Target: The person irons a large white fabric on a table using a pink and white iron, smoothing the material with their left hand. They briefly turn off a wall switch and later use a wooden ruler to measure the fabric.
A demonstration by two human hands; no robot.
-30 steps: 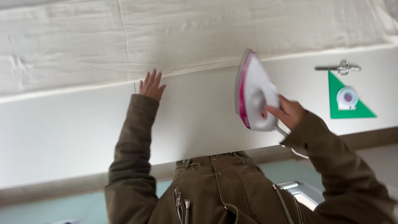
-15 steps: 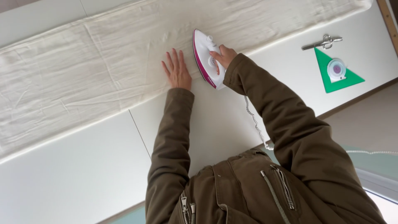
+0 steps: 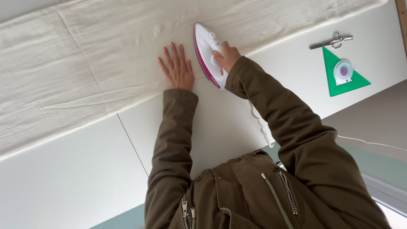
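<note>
A long strip of creased white cloth (image 3: 85,72) lies across the far side of a white table (image 3: 68,182). My left hand (image 3: 177,68) rests flat on the cloth's near edge, fingers spread. Right beside it, my right hand (image 3: 227,55) grips the handle of a white and pink iron (image 3: 207,51) that stands soleplate-down on the cloth. The iron's braided cord (image 3: 257,123) runs back along the table toward my body. Both arms wear olive jacket sleeves.
At the right of the table lie metal scissors (image 3: 330,41), a green triangular ruler (image 3: 339,87) and a round white tape measure (image 3: 343,71) on it. A wooden stick (image 3: 402,17) shows at the right edge. The table's edge runs past my right arm.
The iron came down from being held upright in the air onto the cloth. My left hand moved from the bare table onto the cloth beside it. The view shifted.
</note>
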